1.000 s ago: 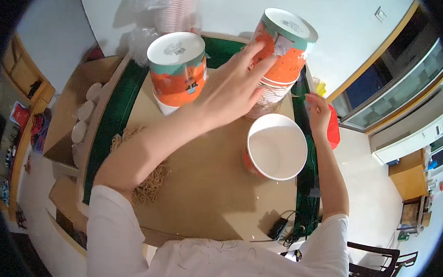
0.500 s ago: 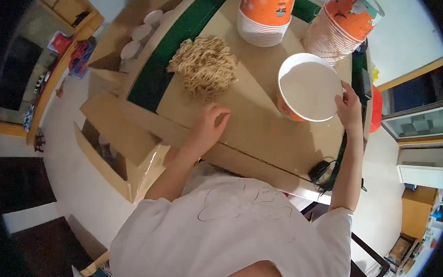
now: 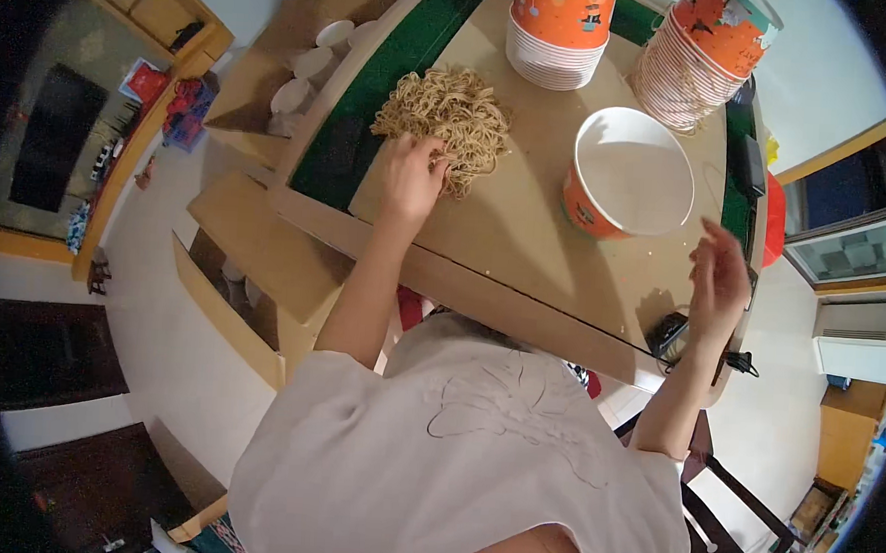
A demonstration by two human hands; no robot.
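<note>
One orange paper bowl sits empty; left hand pinches tan dried noodle pile, right hand hovers spread, holding nothing.

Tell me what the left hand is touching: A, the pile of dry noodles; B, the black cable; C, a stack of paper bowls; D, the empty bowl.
A: the left hand rests on the edge of the noodle pile, apart from the empty bowl.

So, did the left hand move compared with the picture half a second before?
Yes. The left hand went forward across the cardboard sheet, away from its near edge, and now touches the noodle pile.
</note>
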